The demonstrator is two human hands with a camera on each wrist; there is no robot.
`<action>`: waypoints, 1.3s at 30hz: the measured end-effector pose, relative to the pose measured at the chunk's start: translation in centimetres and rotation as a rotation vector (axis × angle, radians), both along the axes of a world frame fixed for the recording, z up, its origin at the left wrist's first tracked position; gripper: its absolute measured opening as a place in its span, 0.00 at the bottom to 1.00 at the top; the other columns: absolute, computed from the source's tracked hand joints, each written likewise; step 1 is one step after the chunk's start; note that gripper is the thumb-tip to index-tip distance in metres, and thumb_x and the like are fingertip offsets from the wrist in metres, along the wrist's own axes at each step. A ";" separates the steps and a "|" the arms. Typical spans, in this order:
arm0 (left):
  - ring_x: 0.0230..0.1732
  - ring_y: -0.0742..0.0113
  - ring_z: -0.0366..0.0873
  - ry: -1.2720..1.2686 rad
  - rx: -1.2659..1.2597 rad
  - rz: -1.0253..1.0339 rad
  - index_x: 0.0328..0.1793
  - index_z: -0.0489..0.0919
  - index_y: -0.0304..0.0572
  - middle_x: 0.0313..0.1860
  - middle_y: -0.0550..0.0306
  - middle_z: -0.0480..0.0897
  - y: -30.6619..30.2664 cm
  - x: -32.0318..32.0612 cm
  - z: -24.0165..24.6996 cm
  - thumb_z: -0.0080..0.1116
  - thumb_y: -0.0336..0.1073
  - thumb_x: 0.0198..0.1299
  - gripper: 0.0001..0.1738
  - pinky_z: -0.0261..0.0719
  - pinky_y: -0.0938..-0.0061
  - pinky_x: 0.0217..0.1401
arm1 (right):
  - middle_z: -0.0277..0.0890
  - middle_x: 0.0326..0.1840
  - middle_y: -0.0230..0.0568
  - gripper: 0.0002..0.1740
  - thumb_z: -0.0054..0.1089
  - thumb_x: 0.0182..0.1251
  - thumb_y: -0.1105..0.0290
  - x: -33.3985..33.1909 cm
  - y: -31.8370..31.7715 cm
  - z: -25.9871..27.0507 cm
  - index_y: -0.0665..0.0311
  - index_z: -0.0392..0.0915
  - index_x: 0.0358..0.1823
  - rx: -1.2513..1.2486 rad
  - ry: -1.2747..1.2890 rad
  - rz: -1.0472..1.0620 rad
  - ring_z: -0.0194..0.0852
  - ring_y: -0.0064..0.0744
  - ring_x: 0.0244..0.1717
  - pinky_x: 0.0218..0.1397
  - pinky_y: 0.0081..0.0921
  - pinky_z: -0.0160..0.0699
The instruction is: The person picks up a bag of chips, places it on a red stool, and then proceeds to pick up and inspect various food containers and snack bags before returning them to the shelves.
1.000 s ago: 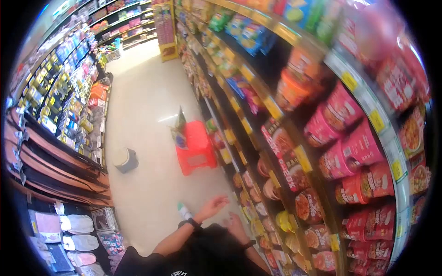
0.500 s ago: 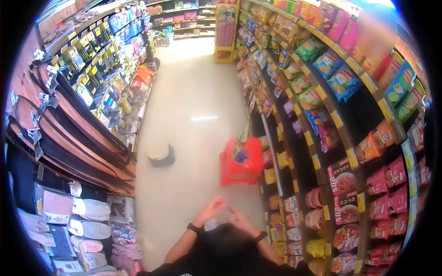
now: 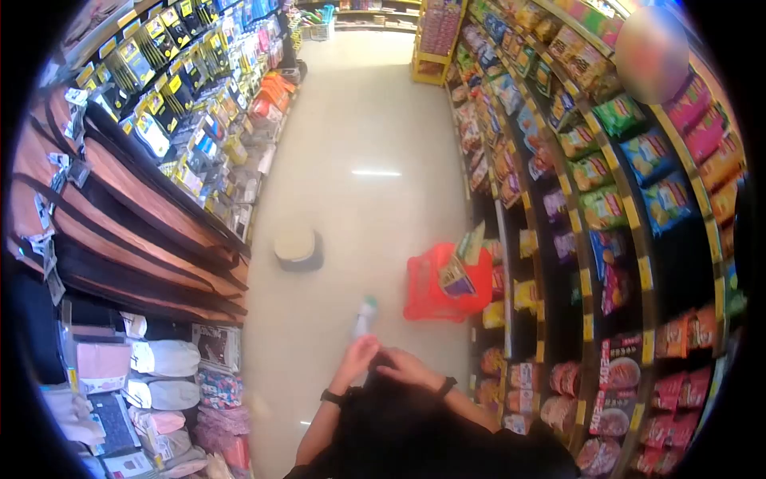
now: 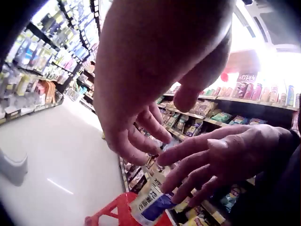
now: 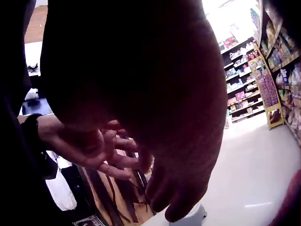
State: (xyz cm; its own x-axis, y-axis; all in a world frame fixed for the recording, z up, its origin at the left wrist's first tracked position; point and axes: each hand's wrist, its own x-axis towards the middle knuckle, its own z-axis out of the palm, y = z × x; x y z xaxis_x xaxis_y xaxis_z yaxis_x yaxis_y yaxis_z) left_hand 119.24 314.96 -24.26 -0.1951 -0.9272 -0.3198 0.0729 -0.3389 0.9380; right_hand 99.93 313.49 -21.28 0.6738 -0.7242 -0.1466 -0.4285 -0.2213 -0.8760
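Observation:
My left hand [image 3: 357,361] is held out in front of my body, palm turned inward and fingers loosely bent. Beside it my right hand [image 3: 405,369] has its fingers extended towards the left one. In the left wrist view, the fingertips of the right hand [image 4: 223,157] overlap those of the left hand [image 4: 136,108]. Neither hand holds anything. Ahead and to the right on the floor stands a red plastic basket [image 3: 423,291]. A printed packet [image 3: 459,275] sticks up from it, its blue and cream front showing in the left wrist view.
Belts [image 3: 144,191] and packaged socks [image 3: 171,359] hang along the left. Snack bags [image 3: 602,203] and instant noodle packs [image 3: 618,423] fill shelves on the right. A low round stool [image 3: 299,249] stands on the aisle floor [image 3: 367,120]. A white shoe with a green tip [image 3: 365,317] shows below.
The head view has turned left, so basket, stool and shelves shift right in it. My hands have come closer together. The shoe shows again beyond the left hand.

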 end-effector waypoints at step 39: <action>0.49 0.61 0.83 -0.298 -0.332 -0.888 0.52 0.81 0.34 0.46 0.50 0.86 -69.5 -0.8 3.1 0.55 0.33 0.65 0.14 0.78 0.68 0.54 | 0.78 0.57 0.51 0.24 0.54 0.71 0.61 1.5 -57.8 1.3 0.64 0.71 0.63 0.282 -0.273 -0.681 0.77 0.41 0.58 0.60 0.33 0.74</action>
State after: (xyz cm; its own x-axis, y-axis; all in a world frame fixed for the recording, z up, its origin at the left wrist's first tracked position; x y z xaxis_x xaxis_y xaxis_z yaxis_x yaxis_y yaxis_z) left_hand 118.49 245.43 -21.13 -0.8158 -0.5352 -0.2193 -0.3343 0.1269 0.9339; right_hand 101.45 255.72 -19.93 0.1340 -0.9510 -0.2788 -0.1512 0.2585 -0.9541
